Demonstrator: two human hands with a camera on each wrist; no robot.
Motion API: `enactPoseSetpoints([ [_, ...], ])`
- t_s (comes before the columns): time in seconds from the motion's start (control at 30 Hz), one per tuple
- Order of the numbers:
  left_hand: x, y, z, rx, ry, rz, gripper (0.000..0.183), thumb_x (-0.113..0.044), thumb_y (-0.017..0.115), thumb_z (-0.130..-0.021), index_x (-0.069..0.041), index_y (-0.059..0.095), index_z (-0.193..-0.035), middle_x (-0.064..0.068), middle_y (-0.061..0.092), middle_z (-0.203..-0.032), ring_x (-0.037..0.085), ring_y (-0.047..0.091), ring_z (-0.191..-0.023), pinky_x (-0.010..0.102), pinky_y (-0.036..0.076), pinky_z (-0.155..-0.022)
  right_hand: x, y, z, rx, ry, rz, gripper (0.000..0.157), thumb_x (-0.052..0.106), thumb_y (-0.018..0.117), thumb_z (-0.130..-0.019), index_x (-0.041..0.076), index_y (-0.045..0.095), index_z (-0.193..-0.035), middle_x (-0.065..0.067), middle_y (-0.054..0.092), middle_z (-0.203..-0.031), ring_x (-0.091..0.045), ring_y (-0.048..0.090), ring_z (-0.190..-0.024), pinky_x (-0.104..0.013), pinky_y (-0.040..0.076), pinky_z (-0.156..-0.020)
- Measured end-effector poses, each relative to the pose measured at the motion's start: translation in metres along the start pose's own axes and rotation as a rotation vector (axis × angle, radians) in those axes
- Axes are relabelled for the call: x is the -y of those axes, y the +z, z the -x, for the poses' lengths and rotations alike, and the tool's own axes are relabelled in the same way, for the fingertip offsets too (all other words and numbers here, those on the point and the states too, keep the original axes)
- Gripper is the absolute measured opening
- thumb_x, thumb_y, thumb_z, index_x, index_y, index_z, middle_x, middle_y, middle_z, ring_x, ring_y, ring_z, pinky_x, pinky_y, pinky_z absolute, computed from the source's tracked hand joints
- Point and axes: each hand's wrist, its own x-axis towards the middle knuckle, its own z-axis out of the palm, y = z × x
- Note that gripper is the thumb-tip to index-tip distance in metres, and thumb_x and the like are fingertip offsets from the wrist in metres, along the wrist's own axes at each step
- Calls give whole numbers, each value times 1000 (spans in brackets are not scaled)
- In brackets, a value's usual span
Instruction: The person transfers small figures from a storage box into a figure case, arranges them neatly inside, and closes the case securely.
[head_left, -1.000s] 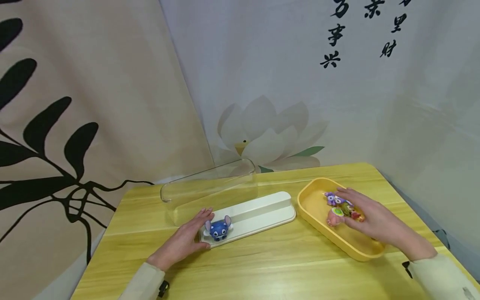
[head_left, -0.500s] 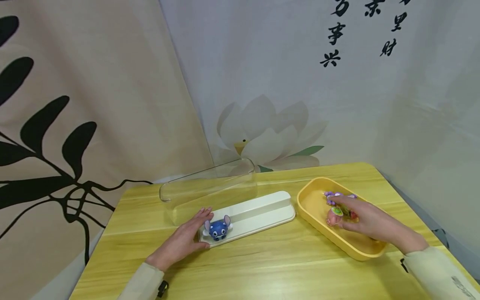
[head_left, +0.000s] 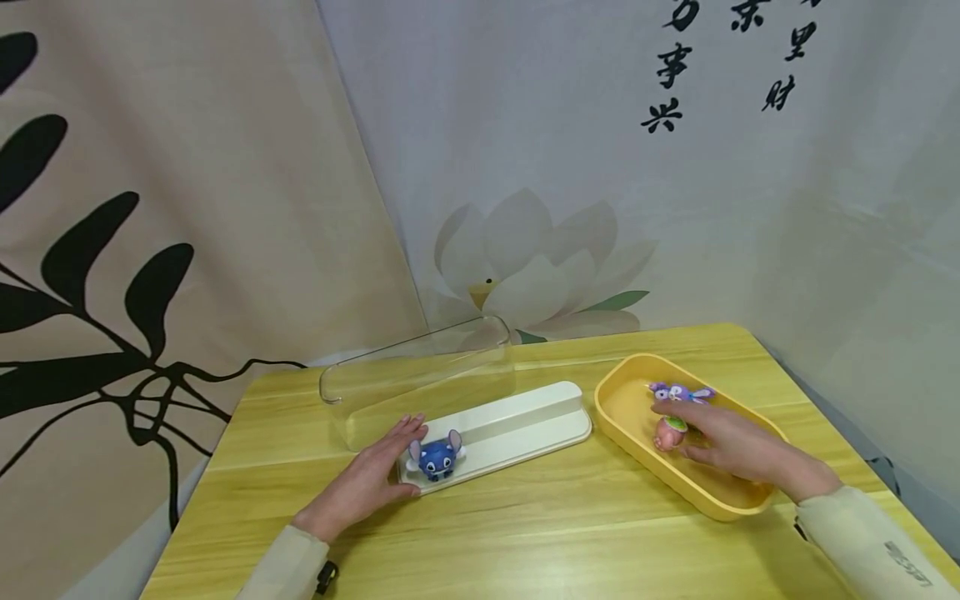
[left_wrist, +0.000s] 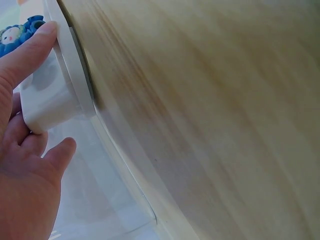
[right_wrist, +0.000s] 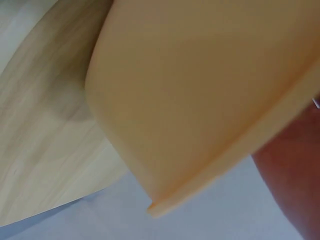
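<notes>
Pulled back slightly since half a second ago is the right hand [head_left: 723, 437], and more of the purple figure [head_left: 681, 393] is now uncovered in the yellow tray [head_left: 626, 408]. At the opening between thumb and fingertips the pink figure [head_left: 669, 435] is seen; whether anything is held beneath the palm cannot be told. Palm down, the wrist is carried over the tray's near rim. The white base [head_left: 517, 431] is gripped by the left hand [head_left: 367, 475], thumb in front, fingers behind, blue figure [head_left: 437, 460] between. Base and tray are narrowly separated; the clear cover [head_left: 427, 375] is set close behind, bare table [head_left: 480, 542] in front.
</notes>
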Motion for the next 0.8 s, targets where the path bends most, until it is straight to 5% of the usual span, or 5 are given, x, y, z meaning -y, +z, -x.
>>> enactPoseSetpoints([
  [0.33,-2,-1,1,3,-6,10,91,-19,90,-81,-9,42,-159,7,28,-169,30,23,-156,52,30,-121,-5,9,-2,-83,-45,12,37,4,82,-87,5,72,-123,-7,74,-121,-28,71,-107,-43,63,-87],
  [0.6,-2,-1,1,0,0,7,92,-18,90,-81,-8,42,-158,8,28,-169,30,24,-156,52,30,-121,-7,10,-5,-110,-16,57,35,20,86,-85,10,74,-116,-1,76,-113,-16,70,-96,-39,62,-79],
  [0.8,-1,-1,1,-3,2,12,92,-19,90,-80,-8,42,-158,6,28,-169,31,24,-155,52,30,-121,-6,10,-4,-102,10,58,34,21,85,-87,10,75,-117,-2,76,-116,-20,70,-100,-44,61,-83],
])
